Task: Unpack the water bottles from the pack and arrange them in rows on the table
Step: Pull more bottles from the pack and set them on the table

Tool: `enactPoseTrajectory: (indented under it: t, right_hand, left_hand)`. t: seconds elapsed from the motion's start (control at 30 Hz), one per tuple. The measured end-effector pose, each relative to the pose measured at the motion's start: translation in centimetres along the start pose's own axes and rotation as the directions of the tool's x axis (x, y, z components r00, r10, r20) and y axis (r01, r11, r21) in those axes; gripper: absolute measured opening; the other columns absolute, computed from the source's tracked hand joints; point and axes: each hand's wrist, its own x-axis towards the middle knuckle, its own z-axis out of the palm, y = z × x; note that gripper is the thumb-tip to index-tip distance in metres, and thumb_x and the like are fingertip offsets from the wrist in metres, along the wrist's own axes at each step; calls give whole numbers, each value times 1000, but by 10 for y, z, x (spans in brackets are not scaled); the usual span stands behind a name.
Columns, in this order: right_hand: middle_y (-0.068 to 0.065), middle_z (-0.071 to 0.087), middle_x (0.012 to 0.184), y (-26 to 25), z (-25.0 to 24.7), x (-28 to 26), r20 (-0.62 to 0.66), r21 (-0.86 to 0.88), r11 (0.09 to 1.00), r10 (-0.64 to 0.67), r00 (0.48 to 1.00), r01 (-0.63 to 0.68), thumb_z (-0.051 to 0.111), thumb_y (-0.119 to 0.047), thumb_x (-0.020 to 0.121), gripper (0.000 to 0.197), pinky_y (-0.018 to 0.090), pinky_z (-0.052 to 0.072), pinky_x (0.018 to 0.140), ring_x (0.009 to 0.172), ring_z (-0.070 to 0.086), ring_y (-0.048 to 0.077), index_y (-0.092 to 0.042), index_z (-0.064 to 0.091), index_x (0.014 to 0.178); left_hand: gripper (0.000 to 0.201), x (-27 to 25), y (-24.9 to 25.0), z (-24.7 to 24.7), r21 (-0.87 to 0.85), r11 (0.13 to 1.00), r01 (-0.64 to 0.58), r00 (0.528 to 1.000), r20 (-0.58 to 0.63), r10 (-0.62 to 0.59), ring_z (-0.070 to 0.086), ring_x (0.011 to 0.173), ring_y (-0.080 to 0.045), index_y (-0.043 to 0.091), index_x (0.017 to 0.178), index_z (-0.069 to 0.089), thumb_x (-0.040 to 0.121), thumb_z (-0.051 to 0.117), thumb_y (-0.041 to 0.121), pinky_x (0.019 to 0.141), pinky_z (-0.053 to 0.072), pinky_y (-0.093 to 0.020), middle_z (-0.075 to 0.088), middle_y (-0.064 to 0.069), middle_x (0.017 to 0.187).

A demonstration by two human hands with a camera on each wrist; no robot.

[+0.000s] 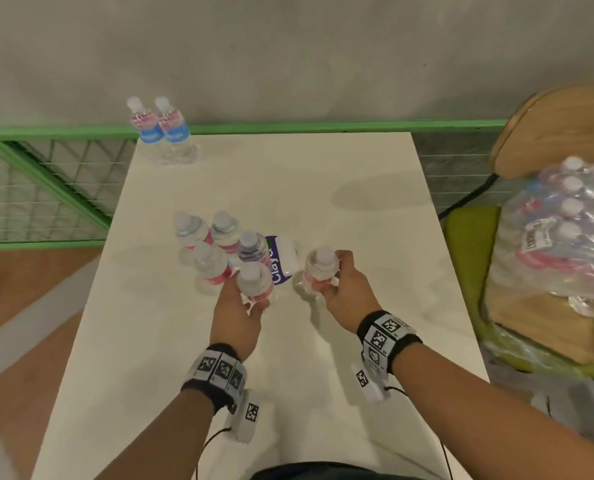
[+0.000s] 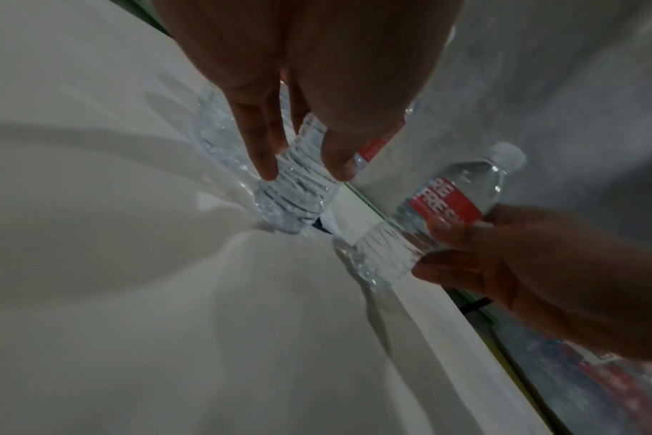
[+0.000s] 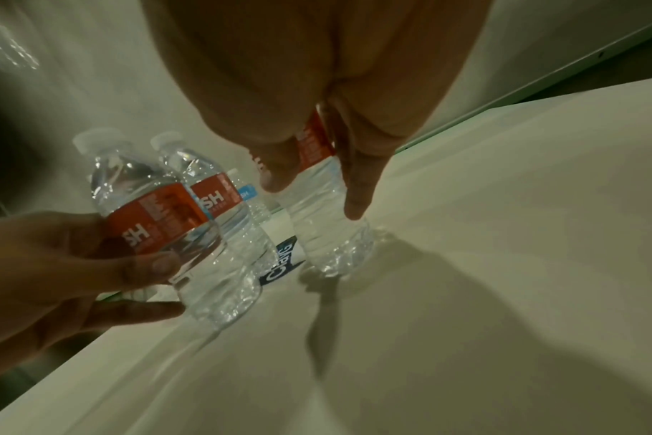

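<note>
On the white table [image 1: 323, 188], my left hand [image 1: 254, 299] grips a clear red-labelled water bottle [image 1: 254, 282] around its body. In the left wrist view, the left hand [image 2: 304, 172] holds the bottle [image 2: 294, 191] with its base down at the tabletop. My right hand [image 1: 330, 275] grips a second bottle [image 1: 318, 271] just to the right. In the right wrist view, the right hand [image 3: 315, 197] holds this bottle [image 3: 328, 229] upright, base on the table. The shrink-wrapped pack [image 1: 558, 237] lies on a chair at the right.
Several red-labelled bottles [image 1: 212, 244] stand clustered just beyond my left hand. Two blue-labelled bottles [image 1: 163, 133] stand at the far left corner. A blue and white label [image 1: 281, 261] lies between the held bottles. A wooden chair [image 1: 548, 140] holds the pack; a green mesh railing [image 1: 46, 188] runs behind.
</note>
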Motion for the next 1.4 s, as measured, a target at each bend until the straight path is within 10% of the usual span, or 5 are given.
enactPoseTrajectory:
  t: [0.2, 0.63, 1.1, 1.27, 1.4]
  right_hand:
    - [1, 63, 111, -5, 14, 45, -52, -46, 999, -27, 998, 25, 60, -12, 89, 52, 26, 46, 81, 97, 61, 18, -22, 36, 133]
    - [5, 60, 123, -7, 18, 66, -61, -3, 1000, -22, 998, 22, 60, -11, 90, 49, 38, 48, 97, 115, 58, 23, -19, 37, 133]
    - [4, 53, 138, -10, 2, 50, -24, -24, 995, 101, 995, -102, 79, -23, 77, 87, 36, 45, 102, 122, 55, 23, -21, 28, 147]
    - [-8, 69, 96, 22, -41, -19, 180, -145, 985, 115, 977, -89, 71, -32, 83, 36, 15, 48, 72, 78, 64, 6, -27, 60, 117]
    - [-9, 69, 87, 75, -99, -92, 248, -251, 955, 223, 943, -160, 68, -35, 85, 19, 16, 51, 67, 74, 65, 4, -41, 60, 101]
  left_hand:
    - [65, 23, 0, 10, 46, 999, -17, 1000, 19, 16, 55, 122, -22, 30, 139, 36, 85, 66, 12, 101, 49, -45, 54, 2, 135]
    - [66, 52, 17, 16, 315, 949, -28, 996, 89, 0, 50, 126, -28, 3, 145, 25, 89, 60, 2, 100, 41, -25, 46, -13, 141]
    - [85, 33, 7, 2, 206, 978, 45, 977, 194, -86, 51, 129, -23, 22, 152, 18, 86, 71, 25, 107, 43, -40, 45, -4, 147]
    - [49, -15, 8, -6, 481, 860, -172, 928, 372, -23, 46, 128, -18, 20, 139, 46, 93, 59, 33, 111, 34, -31, 51, 2, 138]
    - [24, -50, 15, 20, 372, 832, -413, 763, 639, 94, 55, 105, -3, 32, 118, 59, 95, 53, 32, 99, 43, -29, 61, 17, 113]
